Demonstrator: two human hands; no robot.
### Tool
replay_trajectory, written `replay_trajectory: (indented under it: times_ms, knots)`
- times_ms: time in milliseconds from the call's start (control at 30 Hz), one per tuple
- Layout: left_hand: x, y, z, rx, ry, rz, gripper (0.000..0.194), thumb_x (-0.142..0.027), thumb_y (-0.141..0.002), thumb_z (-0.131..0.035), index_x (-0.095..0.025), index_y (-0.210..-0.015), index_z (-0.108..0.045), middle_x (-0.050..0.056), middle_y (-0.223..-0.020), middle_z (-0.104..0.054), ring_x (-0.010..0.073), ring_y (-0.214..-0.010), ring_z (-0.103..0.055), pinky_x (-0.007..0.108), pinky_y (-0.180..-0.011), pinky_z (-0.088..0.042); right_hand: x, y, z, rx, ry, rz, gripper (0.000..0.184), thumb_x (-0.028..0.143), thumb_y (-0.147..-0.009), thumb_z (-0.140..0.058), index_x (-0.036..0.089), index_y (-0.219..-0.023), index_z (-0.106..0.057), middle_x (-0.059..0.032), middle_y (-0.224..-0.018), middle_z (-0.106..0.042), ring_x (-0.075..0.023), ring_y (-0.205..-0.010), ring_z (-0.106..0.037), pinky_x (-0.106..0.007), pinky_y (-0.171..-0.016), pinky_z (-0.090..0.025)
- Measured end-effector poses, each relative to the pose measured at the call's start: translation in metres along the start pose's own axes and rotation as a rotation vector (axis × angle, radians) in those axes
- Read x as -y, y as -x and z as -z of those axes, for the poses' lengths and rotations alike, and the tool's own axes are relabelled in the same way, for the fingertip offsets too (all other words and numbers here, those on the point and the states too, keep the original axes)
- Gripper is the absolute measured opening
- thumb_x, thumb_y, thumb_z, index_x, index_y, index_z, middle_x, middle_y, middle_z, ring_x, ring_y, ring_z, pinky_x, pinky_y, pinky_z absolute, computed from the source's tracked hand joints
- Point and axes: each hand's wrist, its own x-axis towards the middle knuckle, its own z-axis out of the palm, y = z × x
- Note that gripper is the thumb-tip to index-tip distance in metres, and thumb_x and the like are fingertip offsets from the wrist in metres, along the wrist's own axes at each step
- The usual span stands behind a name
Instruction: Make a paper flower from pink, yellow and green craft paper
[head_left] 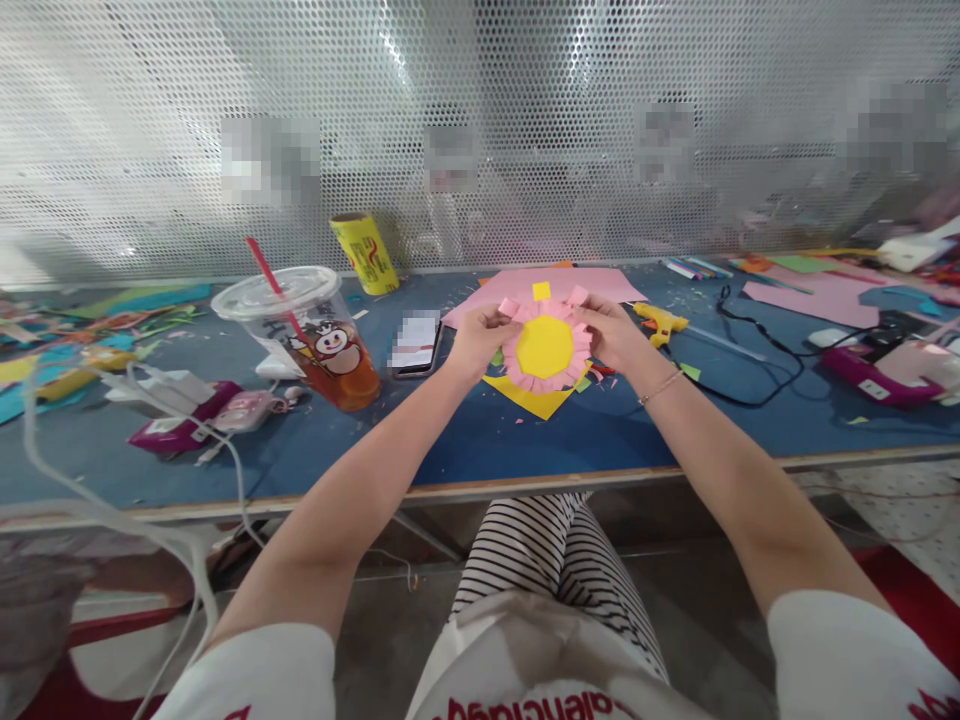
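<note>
Between my two hands is a paper flower [545, 345] with a yellow centre and a fringe of folded pink strips. My left hand [484, 338] pinches its upper left edge, and my right hand [604, 330] pinches the upper right edge. A small yellow paper tab [541, 291] shows at the flower's top. Beneath the flower, partly hidden by it, lies a yellow paper sheet [536, 402] on the blue table. A large pink sheet [592, 281] lies behind. Close to my right hand is a yellow glue gun [660, 322].
A cup of iced tea [337, 365] with a red straw stands at left, near a phone [416, 342] and a yellow paper tube [365, 253]. Purple power strips [184, 418] with cables lie on both sides. Pens [697, 268] and paper scraps lie behind, before a perforated metal panel [525, 130].
</note>
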Motion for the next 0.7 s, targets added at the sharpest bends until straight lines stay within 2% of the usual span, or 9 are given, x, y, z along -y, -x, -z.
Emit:
replay_trajectory:
  times_ms: [133, 300, 700]
  knots:
    - [0.0004, -0.0009, -0.0001, -0.04, -0.017, 0.006, 0.019, -0.017, -0.055, -0.071, -0.013, -0.073, -0.064, 0.0, -0.067, -0.062, 0.0111, -0.064, -0.059, 0.022, -0.059, -0.046, 0.001, 0.0013, -0.004, -0.033, 0.016, 0.025, 0.02, 0.031, -0.065, -0.072, 0.022, -0.08, -0.064, 0.0012, -0.073, -0.065, -0.0135, -0.068, -0.06, -0.03, -0.071, -0.048]
    - [0.0013, -0.0011, 0.0002, -0.019, -0.032, -0.026, 0.019, -0.019, -0.057, -0.07, -0.013, -0.074, -0.064, 0.0, -0.068, -0.062, 0.011, -0.066, -0.059, 0.023, -0.062, -0.046, 0.0024, 0.0015, -0.0065, -0.049, 0.063, 0.056, 0.021, 0.032, -0.064, -0.072, 0.022, -0.08, -0.063, 0.0013, -0.074, -0.064, -0.0139, -0.07, -0.059, -0.03, -0.07, -0.047]
    - [0.0024, -0.0003, -0.0022, -0.061, -0.06, -0.044, 0.016, -0.018, -0.056, -0.071, -0.013, -0.069, -0.063, -0.001, -0.064, -0.059, 0.0095, -0.063, -0.056, 0.022, -0.061, -0.044, -0.0071, -0.003, -0.002, -0.143, 0.084, 0.087, 0.018, 0.032, -0.063, -0.073, 0.021, -0.072, -0.062, 0.0036, -0.063, -0.058, -0.01, -0.058, -0.052, -0.026, -0.059, -0.043]
